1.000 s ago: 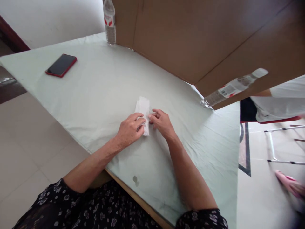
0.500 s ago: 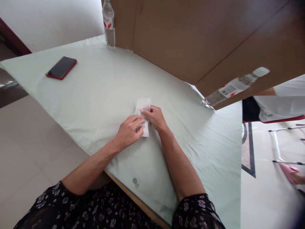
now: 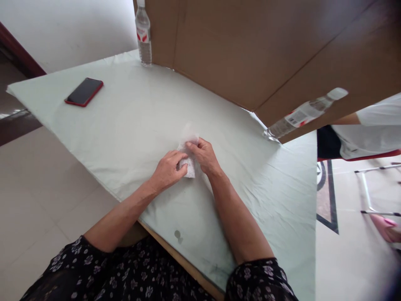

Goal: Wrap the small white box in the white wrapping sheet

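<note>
A thin white tissue, creased and partly folded, is between my hands just above or on the cloth-covered table. My left hand has its thumb and fingers curled around the lower left part of it. From the right side, my right hand pinches the tissue's upper part, with the thumb on top and the other fingers mostly hidden underneath. The tissue's far end is pale and blurred, so its outline there is hard to make out.
A red-edged phone lies at the table's far left. Two clear water bottles, one at the back and one at the right, stand against a tall cardboard panel. A seated person's white garment shows beyond the table.
My left fingers have shifted slightly away from my right hand, curling more openly over the tissue. The tissue's far end has lifted or bent and blurred. The camera view has shifted a little.
</note>
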`<state>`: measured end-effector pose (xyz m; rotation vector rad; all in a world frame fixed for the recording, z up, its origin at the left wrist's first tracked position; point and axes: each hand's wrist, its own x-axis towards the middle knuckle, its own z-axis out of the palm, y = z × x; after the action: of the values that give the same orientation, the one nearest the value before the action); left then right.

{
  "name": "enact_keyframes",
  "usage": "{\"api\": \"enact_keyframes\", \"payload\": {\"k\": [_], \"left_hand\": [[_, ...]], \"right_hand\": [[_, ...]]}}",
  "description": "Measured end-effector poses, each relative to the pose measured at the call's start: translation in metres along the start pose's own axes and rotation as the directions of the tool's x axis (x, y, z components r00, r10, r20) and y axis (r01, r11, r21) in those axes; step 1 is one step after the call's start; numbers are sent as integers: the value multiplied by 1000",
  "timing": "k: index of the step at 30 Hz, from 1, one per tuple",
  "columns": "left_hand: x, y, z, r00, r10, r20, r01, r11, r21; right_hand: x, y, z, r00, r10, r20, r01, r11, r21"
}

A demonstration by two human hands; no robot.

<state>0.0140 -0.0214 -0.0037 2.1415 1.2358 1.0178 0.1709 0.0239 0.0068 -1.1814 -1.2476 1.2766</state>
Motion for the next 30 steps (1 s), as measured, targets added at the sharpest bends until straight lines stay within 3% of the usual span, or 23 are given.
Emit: {"api": "enact_keyframes", "payload": {"k": [4, 10, 14, 18, 23, 30], "left_hand": [[0, 0, -1, 1000, -4, -2, 3, 999, -47], [-3, 1, 1, 996, -78, -41, 75, 995, -60], [-6, 2, 2, 973, -171, -156, 179, 983, 35], [-6, 1, 3, 951, -245, -191, 255, 967, 29], [-5, -2, 1, 982, -139, -126, 142, 990, 9], [-4, -8, -9, 999, -53, 13, 54, 996, -69]], "right_hand": [[6, -1, 4, 999, 39, 34, -39, 999, 20], [4, -3, 9, 999, 35, -14, -34, 996, 80], [-16, -11, 7, 999, -50, -8, 50, 998, -43], [-43, -15, 5, 990, -139, 30, 142, 963, -227], [-69, -5, -1, 940, -330, 83, 335, 857, -391], [-80, 8, -10, 875, -441, 199, 478, 723, -499]]}}
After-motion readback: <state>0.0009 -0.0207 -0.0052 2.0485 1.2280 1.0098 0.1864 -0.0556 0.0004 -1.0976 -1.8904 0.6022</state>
